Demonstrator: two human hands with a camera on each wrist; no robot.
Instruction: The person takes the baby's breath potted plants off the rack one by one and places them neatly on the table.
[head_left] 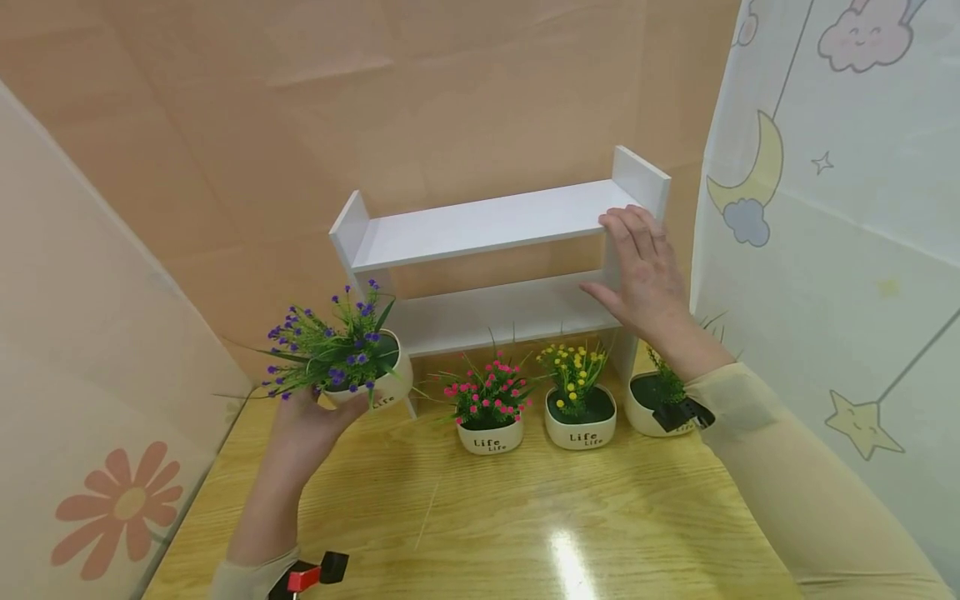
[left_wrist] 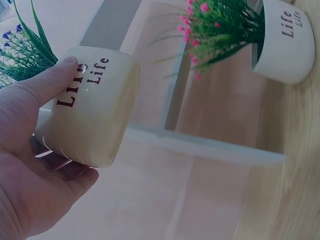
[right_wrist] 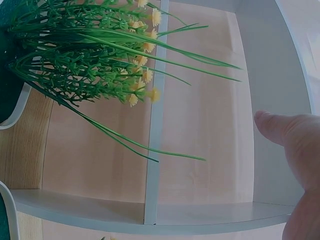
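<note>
My left hand [head_left: 318,425] grips a cream pot of purple flowers [head_left: 390,375], raised above the table in front of the shelf's left side. In the left wrist view the thumb lies across the lettered side of the pot [left_wrist: 95,115], and the fingers pass beneath it. The plant leans left. The right hand [head_left: 645,275] rests at the right end of the white two-tier shelf's upper board [head_left: 487,221], fingers extended over its front edge and thumb spread out to the side. In the right wrist view only the thumb and part of that hand [right_wrist: 300,155] show.
Pots of pink flowers [head_left: 491,433] and yellow flowers [head_left: 581,429] stand on the wooden table [head_left: 450,517] before the shelf. A third pot [head_left: 645,408] is at the right, partly hidden by my right wrist. Fabric walls enclose both sides and the back.
</note>
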